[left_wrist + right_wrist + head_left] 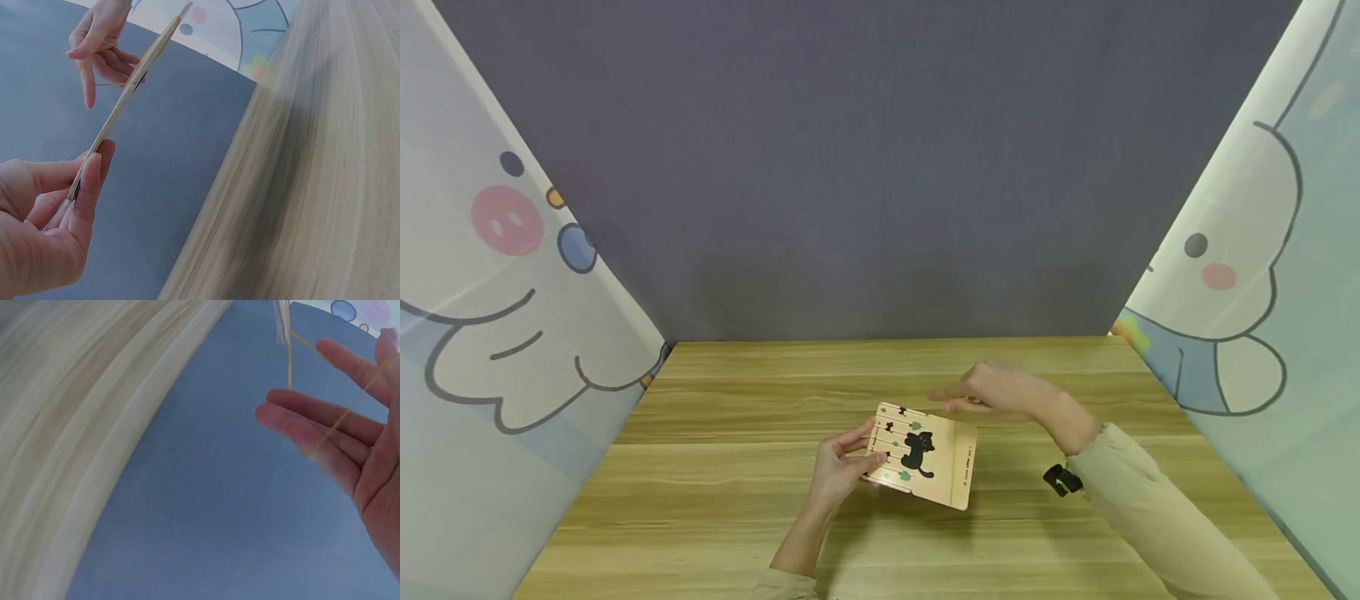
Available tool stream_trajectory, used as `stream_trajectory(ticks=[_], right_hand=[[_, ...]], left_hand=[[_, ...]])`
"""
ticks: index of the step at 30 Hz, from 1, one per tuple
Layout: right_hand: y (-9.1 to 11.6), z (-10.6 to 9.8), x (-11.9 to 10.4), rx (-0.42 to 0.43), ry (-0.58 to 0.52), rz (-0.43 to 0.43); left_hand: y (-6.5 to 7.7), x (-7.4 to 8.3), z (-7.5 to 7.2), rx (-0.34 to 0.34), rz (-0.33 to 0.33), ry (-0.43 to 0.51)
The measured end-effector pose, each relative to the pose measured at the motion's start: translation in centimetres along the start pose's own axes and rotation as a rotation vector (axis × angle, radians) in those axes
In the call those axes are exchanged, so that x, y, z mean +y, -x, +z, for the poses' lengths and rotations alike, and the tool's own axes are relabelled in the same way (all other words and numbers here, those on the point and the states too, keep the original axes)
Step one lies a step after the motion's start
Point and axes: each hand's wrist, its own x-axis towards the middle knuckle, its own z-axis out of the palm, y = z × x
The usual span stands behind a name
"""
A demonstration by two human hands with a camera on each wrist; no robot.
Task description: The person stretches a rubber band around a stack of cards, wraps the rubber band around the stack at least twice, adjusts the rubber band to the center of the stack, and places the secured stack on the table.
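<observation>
A thin cream notebook (942, 467) with a black cat and green leaves on its cover is held tilted above the wooden table. My left hand (837, 468) grips its left end, thumb on the cover and fingers behind. In the left wrist view the notebook (115, 115) shows edge-on with layered pages. My right hand (1000, 390) is beyond its upper right edge, fingers spread and mostly straight. A thin yellow rubber band (289, 365) runs from the notebook to the right fingers (322, 415), stretched across them towards the thumb.
The wood-grain table (715, 483) lies under both hands. A dark grey panel (880, 183) rises behind it, and panels with cartoon animals stand at left (467, 350) and right (1232, 267). A small black device (1063, 481) sits at the right sleeve.
</observation>
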Motion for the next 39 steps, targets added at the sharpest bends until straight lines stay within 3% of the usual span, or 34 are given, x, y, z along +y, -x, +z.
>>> stream_trajectory(ticks=[6, 11, 20, 32, 37, 39], right_hand=[[0.3, 1.2, 0.0, 0.071, -0.121, -0.008], [0.5, 2.4, 0.0, 0.143, -0.159, -0.050], [1.2, 3.1, -1.1, 0.175, -0.188, 0.097], [2.2, 3.9, -1.3, 0.286, -0.241, 0.112], [2.3, 4.3, -1.8, 0.307, -0.247, 0.123], [2.3, 4.5, -2.1, 0.313, -0.247, 0.129]], left_hand=[[0.0, 0.0, -0.2, 0.017, 0.004, 0.009], [0.0, 0.1, -0.3, 0.046, 0.003, 0.019], [0.0, 0.5, -0.4, 0.102, 0.007, 0.033], [0.1, 1.2, -0.5, 0.125, 0.008, 0.083], [0.2, 1.0, -0.5, 0.121, 0.065, 0.092], [-0.1, 0.1, -0.8, 0.100, 0.145, 0.110]])
